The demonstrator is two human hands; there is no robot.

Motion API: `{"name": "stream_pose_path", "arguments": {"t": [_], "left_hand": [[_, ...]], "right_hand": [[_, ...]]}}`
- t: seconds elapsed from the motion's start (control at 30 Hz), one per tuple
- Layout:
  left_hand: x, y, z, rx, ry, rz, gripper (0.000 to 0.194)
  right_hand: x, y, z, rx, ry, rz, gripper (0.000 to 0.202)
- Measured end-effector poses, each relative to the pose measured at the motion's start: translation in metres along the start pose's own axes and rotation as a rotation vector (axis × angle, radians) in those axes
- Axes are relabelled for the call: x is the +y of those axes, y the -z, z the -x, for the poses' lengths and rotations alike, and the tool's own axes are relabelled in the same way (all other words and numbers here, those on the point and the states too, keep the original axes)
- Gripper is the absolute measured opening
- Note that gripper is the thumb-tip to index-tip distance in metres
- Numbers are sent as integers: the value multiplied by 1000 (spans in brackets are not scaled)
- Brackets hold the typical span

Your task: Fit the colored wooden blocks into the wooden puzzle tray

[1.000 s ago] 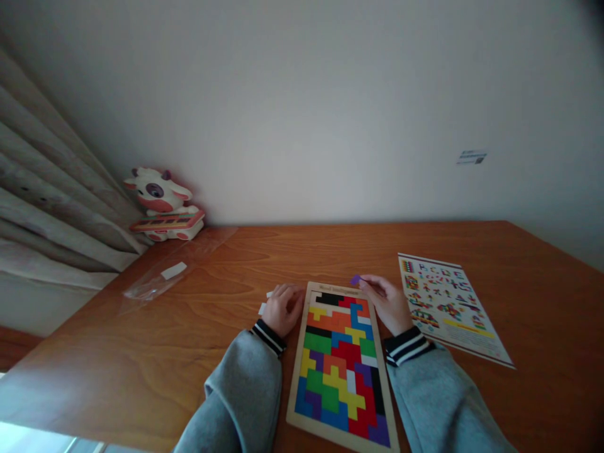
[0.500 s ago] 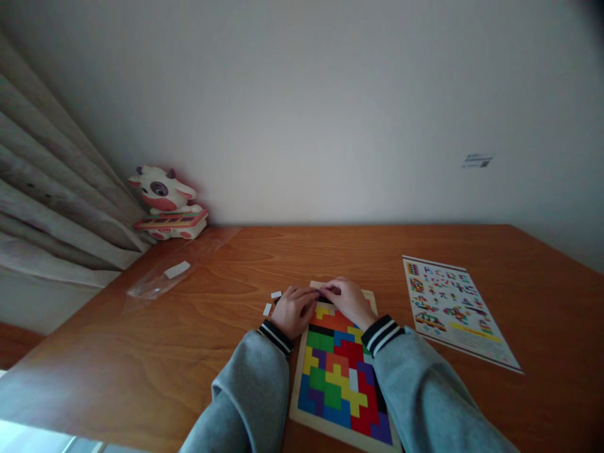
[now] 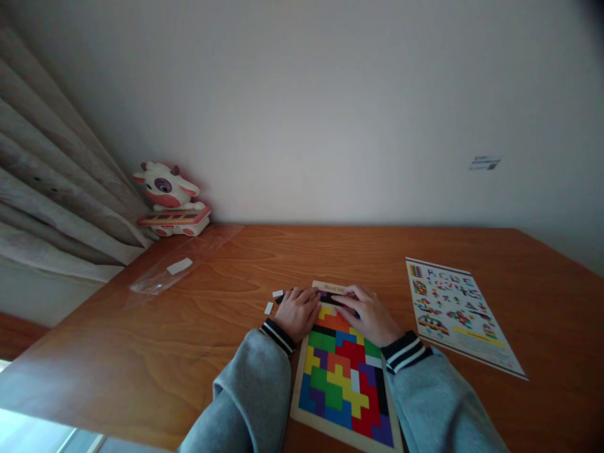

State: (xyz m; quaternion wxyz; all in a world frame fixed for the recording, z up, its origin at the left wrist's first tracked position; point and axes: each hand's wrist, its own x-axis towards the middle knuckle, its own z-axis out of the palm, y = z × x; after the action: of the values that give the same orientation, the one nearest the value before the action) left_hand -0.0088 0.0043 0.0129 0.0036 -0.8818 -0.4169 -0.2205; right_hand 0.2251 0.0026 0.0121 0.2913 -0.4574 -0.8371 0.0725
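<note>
A wooden tray [image 3: 321, 425] filled with coloured block pieces lies in front of me. My left hand [image 3: 298, 313] rests on its upper left corner, fingers pressed together; whether anything is under them is hidden. At the upper right of the tray is my right hand [image 3: 365, 311], its fingers apart near a dark piece [image 3: 330, 298] in the top row. Two small white pieces [image 3: 277, 294] and a partly covered black piece [image 3: 280, 299] lie just left of my left hand.
A printed pattern sheet [image 3: 455, 308] lies to the right. At the left are a clear plastic bag [image 3: 158, 282] with a white label and a cow-shaped toy keyboard [image 3: 173, 217] by the curtain [image 3: 51, 163]. A wall stands behind the table [image 3: 212, 352].
My right hand has moved right, away from my left fingertips, and its fingers have spread. More of the tray's top row shows. The view has shifted slightly.
</note>
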Motion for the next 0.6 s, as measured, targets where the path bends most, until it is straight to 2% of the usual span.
{"name": "stream_pose_path", "arguments": {"t": [0.2,0.37,0.6], "left_hand": [[-2,0,1,-32,9,4,33],[-1,1,0,-52,20,-5,33],[-1,4,0,-28,2,22,33]], "right_hand": [[-7,0,1,-15,9,96,23],[-1,-1,3,10,-5,82,26],[-3,5,4,-48,100,142,27]]}}
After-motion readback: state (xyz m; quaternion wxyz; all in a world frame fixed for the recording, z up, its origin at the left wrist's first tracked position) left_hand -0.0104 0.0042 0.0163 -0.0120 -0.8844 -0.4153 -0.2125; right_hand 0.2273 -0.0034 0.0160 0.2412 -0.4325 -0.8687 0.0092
